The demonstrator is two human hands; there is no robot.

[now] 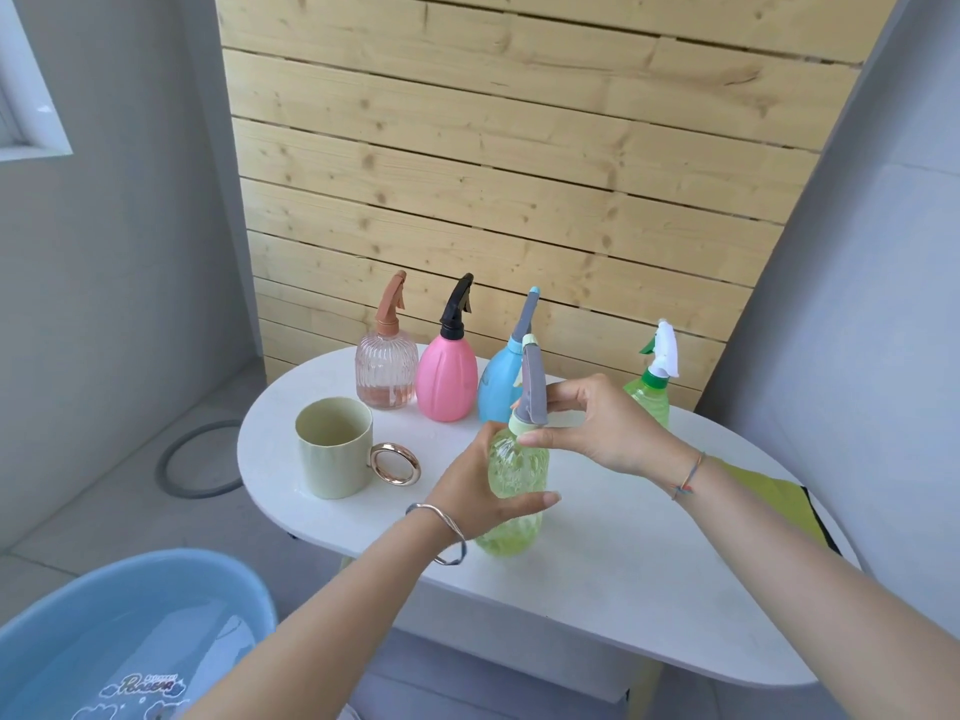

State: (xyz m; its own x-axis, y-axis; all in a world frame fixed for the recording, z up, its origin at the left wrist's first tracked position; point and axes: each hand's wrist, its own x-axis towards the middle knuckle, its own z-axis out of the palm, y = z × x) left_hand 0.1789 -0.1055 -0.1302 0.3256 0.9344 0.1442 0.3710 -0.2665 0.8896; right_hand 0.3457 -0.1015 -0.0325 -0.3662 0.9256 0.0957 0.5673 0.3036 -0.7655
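white oval table (pixel 597 605), pale wood-slat wall (pixel 519 174), grey walls, white window frame (pixel 31 111), daylight

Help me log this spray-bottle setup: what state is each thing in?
yellow-green bottle: upright, sprayer on, held by both hands
left hand: grips the bottle's body
right hand: pinches its sprayer collar
mug: upright, looks empty
ribbed pink bottle: upright, sprayer on, little liquid
opaque pink bottle: upright, sprayer on
blue bottle: upright, sprayer on
green bottle: upright, sprayer on
basin: holds water

Left hand (pixel 467 488) gripping yellow bottle (pixel 517 470), right hand (pixel 602 423) apparently pinching its sprayer (pixel 535 387)
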